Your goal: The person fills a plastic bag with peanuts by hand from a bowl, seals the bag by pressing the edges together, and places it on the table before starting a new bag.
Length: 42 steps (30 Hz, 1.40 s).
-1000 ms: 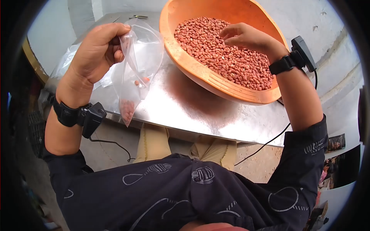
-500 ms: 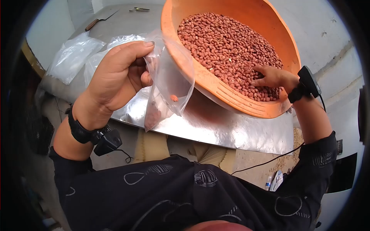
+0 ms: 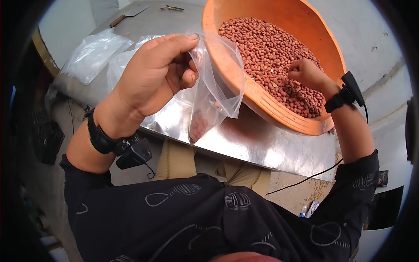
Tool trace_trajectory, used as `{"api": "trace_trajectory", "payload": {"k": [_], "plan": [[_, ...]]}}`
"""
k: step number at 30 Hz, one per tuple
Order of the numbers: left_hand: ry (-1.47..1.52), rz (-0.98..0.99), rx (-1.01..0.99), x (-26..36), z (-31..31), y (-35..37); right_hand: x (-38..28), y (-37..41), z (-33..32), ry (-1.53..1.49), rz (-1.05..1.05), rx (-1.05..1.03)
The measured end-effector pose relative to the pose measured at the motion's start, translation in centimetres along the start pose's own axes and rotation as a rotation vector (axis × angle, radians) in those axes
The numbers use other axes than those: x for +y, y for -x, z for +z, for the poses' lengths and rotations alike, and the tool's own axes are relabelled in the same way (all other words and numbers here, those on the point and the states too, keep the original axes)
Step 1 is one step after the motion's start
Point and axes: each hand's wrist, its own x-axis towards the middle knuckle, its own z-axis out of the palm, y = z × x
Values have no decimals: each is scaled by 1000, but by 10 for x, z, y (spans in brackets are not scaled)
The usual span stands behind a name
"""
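Observation:
My left hand (image 3: 152,72) pinches the rim of a clear plastic bag (image 3: 220,87) between thumb and fingers. The bag hangs beside the near left wall of an orange basin (image 3: 262,102), with a few peanuts (image 3: 200,123) in its bottom corner. Red-skinned peanuts (image 3: 266,48) fill much of the tilted basin. Over their right part, my right hand (image 3: 310,76) is closed with curled fingers around some peanuts; the palm side is partly hidden.
Further clear plastic bags (image 3: 94,54) lie on the metal table (image 3: 283,153) to the left. A knife with a wooden handle (image 3: 118,20) and a small metal tool (image 3: 171,8) lie at the far edge. A black cable (image 3: 301,180) runs below the table's front edge.
My right hand has curled its fingers, which were spread in the peanuts, and risen slightly. The bag in my left hand has shifted and narrowed. The whole view has moved a little.

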Motion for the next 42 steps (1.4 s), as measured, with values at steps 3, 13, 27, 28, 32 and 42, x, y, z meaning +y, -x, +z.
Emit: {"api": "trace_trajectory", "payload": {"k": [3,13,27,28,32,42], "plan": [[-36,-18,17,1,3,-2,-13,-3,-4,-51,-12,29],[-48,-81,63,-16,10,-20,-141,23,-38,-964,-324,86],[151,-8,70,-16,-12,0,-220,11,11,-1237,-273,-79],[154,2,87,-16,-12,0,-218,10,12,-1199,-250,-121],[134,31,121,-19,-12,1,-215,4,13,-1011,-116,-202],[41,40,16,-15,-10,0,-223,-8,24,-1035,-4,-138]]}}
